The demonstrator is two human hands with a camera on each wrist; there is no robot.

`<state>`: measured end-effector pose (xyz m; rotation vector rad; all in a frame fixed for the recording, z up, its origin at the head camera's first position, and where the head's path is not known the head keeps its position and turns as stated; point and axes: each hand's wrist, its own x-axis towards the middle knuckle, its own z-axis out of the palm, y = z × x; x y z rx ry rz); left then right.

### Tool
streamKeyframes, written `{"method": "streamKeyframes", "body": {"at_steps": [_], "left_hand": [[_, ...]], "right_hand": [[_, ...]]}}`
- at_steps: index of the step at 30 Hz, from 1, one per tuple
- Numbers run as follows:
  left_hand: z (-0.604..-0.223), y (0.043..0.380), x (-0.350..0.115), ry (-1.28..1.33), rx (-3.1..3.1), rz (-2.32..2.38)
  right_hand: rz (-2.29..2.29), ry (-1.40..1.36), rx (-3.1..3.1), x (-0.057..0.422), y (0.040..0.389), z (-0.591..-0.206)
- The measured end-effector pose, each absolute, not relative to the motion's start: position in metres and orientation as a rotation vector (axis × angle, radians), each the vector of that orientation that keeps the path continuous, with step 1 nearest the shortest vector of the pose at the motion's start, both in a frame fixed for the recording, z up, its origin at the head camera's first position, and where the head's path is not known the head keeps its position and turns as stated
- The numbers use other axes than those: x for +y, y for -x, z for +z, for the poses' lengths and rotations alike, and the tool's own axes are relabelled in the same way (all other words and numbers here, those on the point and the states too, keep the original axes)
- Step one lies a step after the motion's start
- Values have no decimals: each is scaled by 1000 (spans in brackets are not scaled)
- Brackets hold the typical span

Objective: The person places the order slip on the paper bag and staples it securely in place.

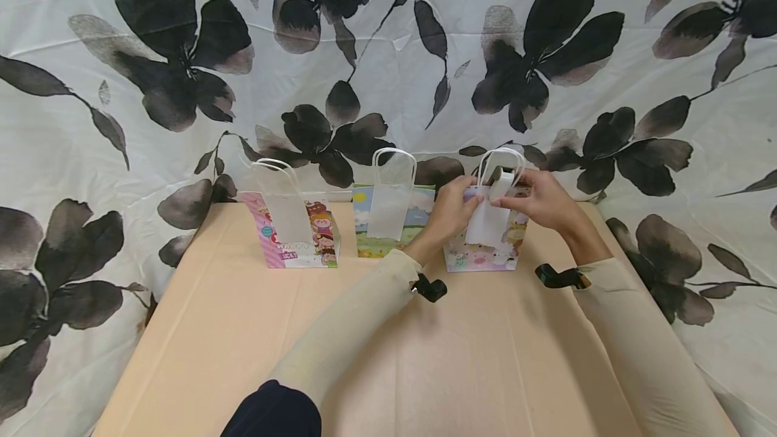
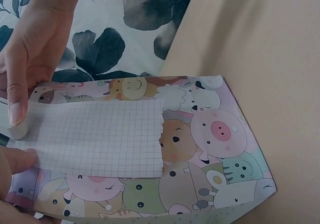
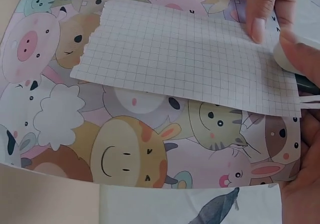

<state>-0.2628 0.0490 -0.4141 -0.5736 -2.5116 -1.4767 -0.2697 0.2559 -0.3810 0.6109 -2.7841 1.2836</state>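
Observation:
At the right end of the row stands a paper bag (image 1: 456,258) with cartoon animals and white handles. A squared sheet of paper (image 2: 100,139), one end torn ragged, lies against its front. My left hand (image 1: 448,211) pinches the sheet and the bag's top edge, thumb in front. My right hand (image 1: 546,199) holds a small white and dark stapler (image 1: 501,183) at the top of the sheet, between the handles. The right wrist view shows the stapler's rounded white end (image 3: 284,59) under the thumb. Its jaws are mostly hidden by the fingers.
A pink cartoon bag (image 1: 276,248) and a blue-green landscape bag (image 1: 371,247) stand to the left, each with a white sheet hanging on its front. They share the light brown tabletop (image 1: 243,329). Behind hangs a white cloth (image 1: 425,127) with dark flowers.

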Motion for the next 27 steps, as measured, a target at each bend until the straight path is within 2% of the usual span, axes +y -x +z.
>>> {"method": "streamKeyframes", "body": {"at_steps": [27], "left_hand": [[-411, 262, 53, 536, -2574, -1356]], "right_hand": [[1265, -565, -2789, 255, 272, -387]]}}
